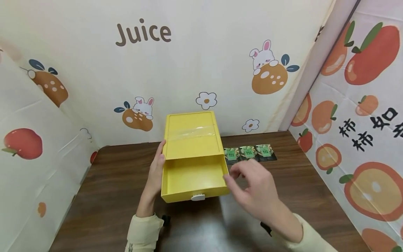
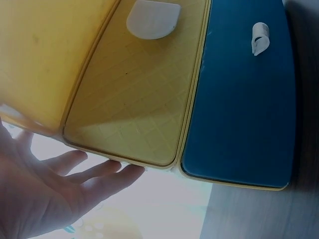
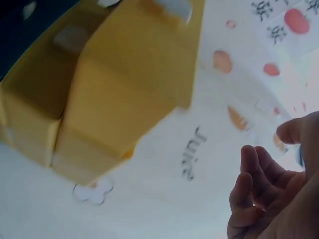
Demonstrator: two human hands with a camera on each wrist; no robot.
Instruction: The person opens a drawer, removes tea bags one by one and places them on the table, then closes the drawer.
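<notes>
A small yellow drawer cabinet stands on the table, clear tape across its top. Its yellow top drawer is pulled out, with nothing seen inside, and has a white handle. Below it, in the left wrist view, are another yellow drawer and a blue drawer, each with a white handle. My left hand rests against the cabinet's left side, fingers extended along it. Beside the pulled-out drawer's right front corner, my right hand holds nothing, its fingers loosely bent; in the right wrist view it is apart from the cabinet.
Several green-and-black packets lie in a row on the dark wooden table, right of the cabinet. Behind the table hangs a printed cloth, with a fruit-patterned cloth at the right.
</notes>
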